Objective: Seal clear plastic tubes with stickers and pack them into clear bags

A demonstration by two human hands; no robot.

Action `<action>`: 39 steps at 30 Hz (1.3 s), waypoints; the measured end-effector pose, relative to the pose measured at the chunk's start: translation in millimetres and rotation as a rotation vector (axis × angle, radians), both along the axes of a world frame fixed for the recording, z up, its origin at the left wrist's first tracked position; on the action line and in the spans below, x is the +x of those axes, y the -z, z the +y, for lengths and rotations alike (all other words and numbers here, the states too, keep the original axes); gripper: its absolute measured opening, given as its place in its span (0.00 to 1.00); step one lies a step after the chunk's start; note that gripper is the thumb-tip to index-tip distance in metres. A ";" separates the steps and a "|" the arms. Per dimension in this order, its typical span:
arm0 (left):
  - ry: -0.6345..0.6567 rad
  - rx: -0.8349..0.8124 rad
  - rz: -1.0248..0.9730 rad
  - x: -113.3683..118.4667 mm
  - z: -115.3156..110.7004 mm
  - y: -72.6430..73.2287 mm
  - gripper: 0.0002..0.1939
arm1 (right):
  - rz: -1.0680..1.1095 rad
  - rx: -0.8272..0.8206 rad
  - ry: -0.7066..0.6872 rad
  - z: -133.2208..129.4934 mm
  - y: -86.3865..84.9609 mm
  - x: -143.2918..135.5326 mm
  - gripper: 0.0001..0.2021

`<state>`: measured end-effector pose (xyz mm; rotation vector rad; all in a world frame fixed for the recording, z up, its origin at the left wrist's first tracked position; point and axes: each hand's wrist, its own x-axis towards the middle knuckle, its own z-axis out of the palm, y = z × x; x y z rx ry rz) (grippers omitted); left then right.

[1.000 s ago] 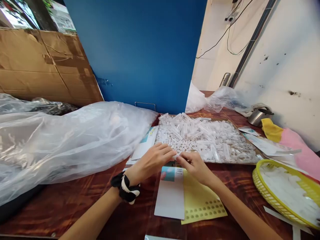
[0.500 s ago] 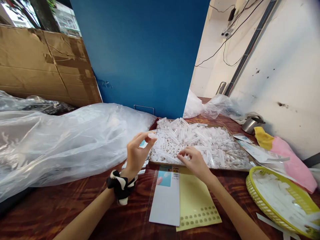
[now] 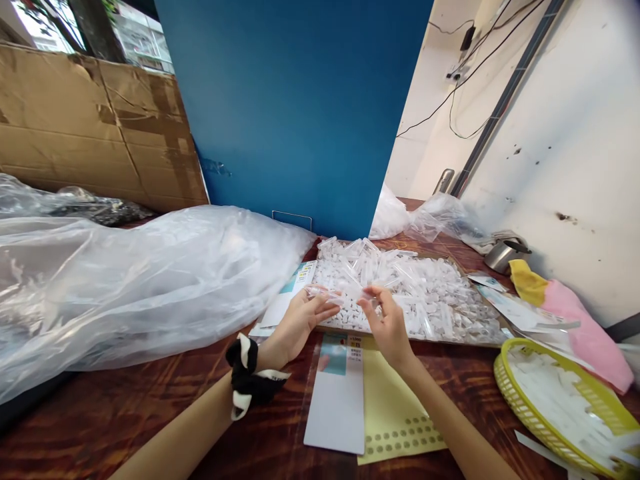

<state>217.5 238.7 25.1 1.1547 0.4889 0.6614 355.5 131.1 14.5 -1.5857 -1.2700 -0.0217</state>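
My left hand [image 3: 300, 323], with a black-and-white scrunchie [image 3: 250, 377] at the wrist, is closed around a clear plastic tube [image 3: 325, 293]. Facing it, my right hand [image 3: 390, 327] pinches with thumb and forefinger; a small see-through piece seems to be at the tips, too faint to name. Both hands hover over the front of a shallow tray [image 3: 450, 341] heaped with clear tubes and small whitish pieces. Below them on the table lie a white printed card [image 3: 335, 407] and a yellow sheet [image 3: 395, 400] with rows of small round stickers.
A large translucent plastic bag [image 3: 175, 280] bulges on the left, beside more printed cards [image 3: 287, 300]. At right stand a yellow basket [image 3: 505, 387] of white pieces, a pink-and-yellow cloth [image 3: 580, 327] and a metal cup [image 3: 505, 255]. A blue panel [image 3: 295, 113] rises behind.
My left hand has come down and right from its raised pinch, turning its palm upward. The right hand has lifted slightly from the tray's pieces, its fingertips now near the left hand's.
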 end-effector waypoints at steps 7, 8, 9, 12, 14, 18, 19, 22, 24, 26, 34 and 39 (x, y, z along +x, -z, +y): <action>0.155 -0.516 -0.199 3.1 -11.2 -10.8 0.13 | -0.407 0.052 -0.163 -1.9 -1.3 -10.1 0.09; 0.133 -0.536 -0.188 3.4 -12.7 -12.9 0.12 | -0.450 0.054 -0.142 -2.0 -1.0 -10.6 0.09; 0.098 -0.535 -0.167 3.6 -14.2 -14.6 0.09 | -0.488 0.062 -0.107 -2.3 -0.8 -11.2 0.08; 0.002 -0.520 -0.121 3.8 -21.0 -17.5 0.06 | -0.521 0.147 0.024 -3.9 -2.1 -12.7 0.13; 0.006 -0.553 -0.120 2.3 -30.3 -18.8 0.09 | -0.498 0.196 0.039 -7.3 -4.6 -14.5 0.21; 0.006 -0.586 -0.165 -10.1 -64.5 -22.8 0.08 | -0.536 0.218 -0.029 -24.7 -10.1 -28.5 0.17; 0.004 -0.566 -0.179 -16.1 -74.1 -23.5 0.07 | -0.543 0.229 -0.042 -31.4 -10.9 -34.8 0.14; 0.181 -0.350 -0.135 -43.0 -94.6 -20.3 0.11 | -0.434 0.291 -0.017 -55.8 -11.0 -54.5 0.07; 0.326 0.042 -0.004 -67.8 -97.9 -11.1 0.20 | -0.246 0.298 0.072 -73.5 -9.0 -62.0 0.08; 0.354 0.624 0.186 -94.3 -94.7 3.6 0.37 | 0.001 0.264 0.188 -90.4 -4.7 -61.6 0.09; 0.420 1.786 0.453 -124.0 -91.9 38.9 0.20 | 0.827 0.275 0.344 -138.2 13.3 -45.2 0.15; 0.399 1.223 0.328 -83.6 -107.4 25.3 0.19 | 0.913 0.298 0.410 -148.6 9.1 -64.9 0.15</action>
